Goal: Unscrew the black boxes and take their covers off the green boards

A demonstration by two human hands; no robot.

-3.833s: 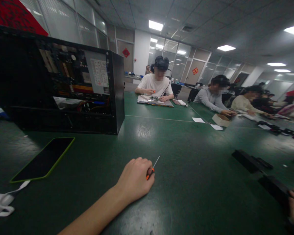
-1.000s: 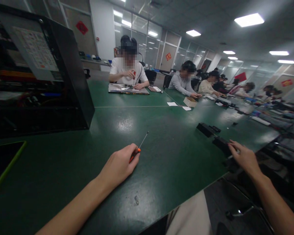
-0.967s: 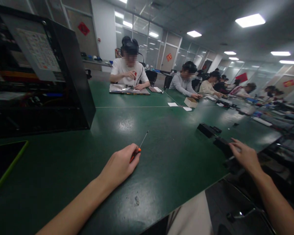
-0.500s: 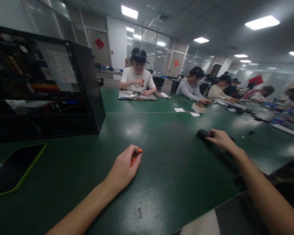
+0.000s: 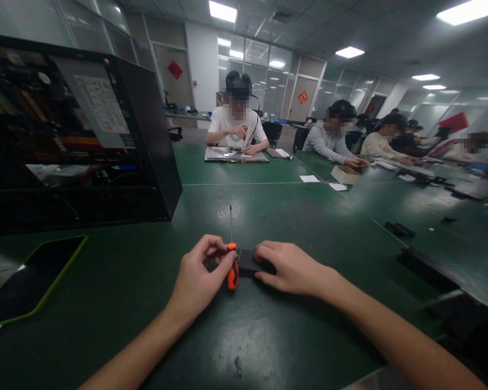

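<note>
From where I stand, I see both hands close together over the green table point(image 5: 309, 325). The left hand point(image 5: 205, 271) is holding a screwdriver point(image 5: 233, 277) with orange and black handle; the thumb and fingers are pinched around its upper part, and the thin shaft is pointing away from the person. The right hand point(image 5: 290, 266) has its thumb and fingers bent around the right end of a black block point(image 5: 249, 264), which is between the two hands. The left end of this block passes behind the handle, so I cannot tell if they touch.

At the left stands a black computer case point(image 5: 160, 146), its inner parts visible, and nearer to the person lies a phone point(image 5: 36, 279) with green edge. Farther to the right is a long black piece point(image 5: 429, 267). Across the table, a co-worker in white point(image 5: 236, 122) is bent over a flat panel point(image 5: 236, 157).
</note>
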